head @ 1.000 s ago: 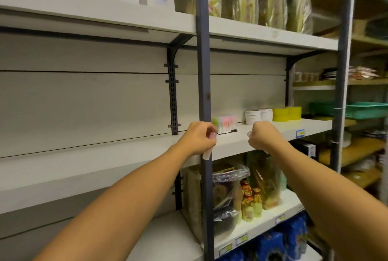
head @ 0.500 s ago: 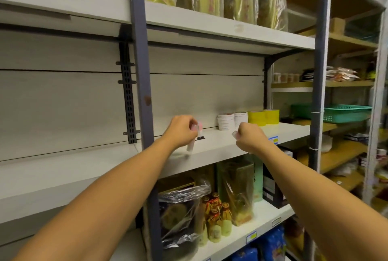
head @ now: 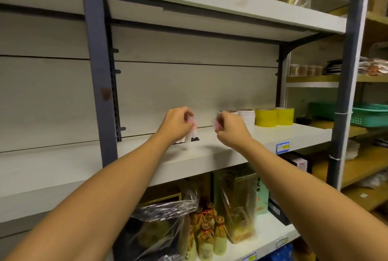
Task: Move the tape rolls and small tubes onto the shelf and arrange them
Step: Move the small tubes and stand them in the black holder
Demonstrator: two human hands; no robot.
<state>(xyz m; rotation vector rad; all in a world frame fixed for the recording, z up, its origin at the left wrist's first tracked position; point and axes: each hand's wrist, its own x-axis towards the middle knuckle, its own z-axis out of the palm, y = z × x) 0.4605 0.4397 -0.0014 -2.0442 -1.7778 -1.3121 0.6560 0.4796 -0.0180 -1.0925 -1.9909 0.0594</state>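
Note:
Both my hands are over the middle white shelf [head: 231, 151]. My left hand [head: 177, 123] grips small white tubes with pink caps [head: 192, 128], their lower ends just above a black rack on the shelf. My right hand [head: 227, 127] pinches another pink-capped tube [head: 217, 124], mostly hidden by its fingers. Behind my right hand stand two stacks of white tape rolls [head: 246, 115], and to their right two stacks of yellow tape rolls [head: 274, 116].
A grey upright post [head: 95, 67] crosses the shelf on the left, another [head: 348, 71] on the right. Bagged bottles and boxes [head: 205, 225] fill the shelf below. A green basket [head: 369, 113] sits on the neighbouring rack. Wrapped yellow packs line the shelf above.
The view has swung right and closer to the shelf. Both hands reached farther in over the shelf, carrying the tubes toward the back near the tape rolls.

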